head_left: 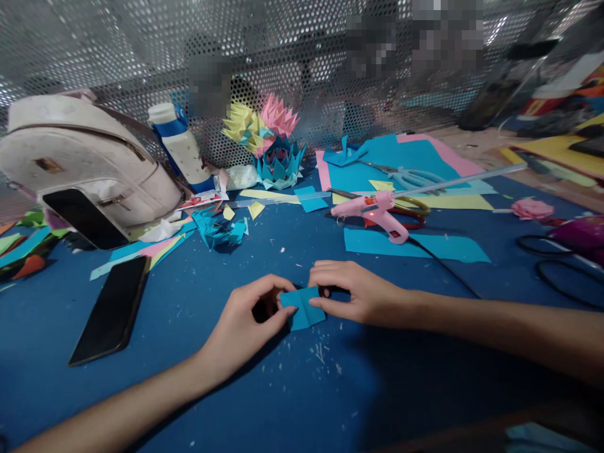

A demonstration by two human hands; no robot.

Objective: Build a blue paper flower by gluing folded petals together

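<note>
A small blue paper piece point(303, 308) with a crease down its middle is held between both hands, just above the blue table point(264, 402). My left hand point(255, 311) pinches its left side, thumb in front. On its right side, my right hand point(346, 292) has the thumb on the front and fingers curled behind the upper edge. Beyond the hands lies a crumpled blue folded paper point(219, 231). The pink glue gun point(377, 212) rests on its side behind my right hand, its cord running right.
Phones point(111, 308) and a white backpack point(85, 157) are at left, near a bottle point(182, 148). Paper flowers point(278, 151) stand by the perforated metal screen point(292, 38). Blue sheets point(415, 245), scissors point(410, 177) and a pink paper rose point(532, 209) lie toward the right.
</note>
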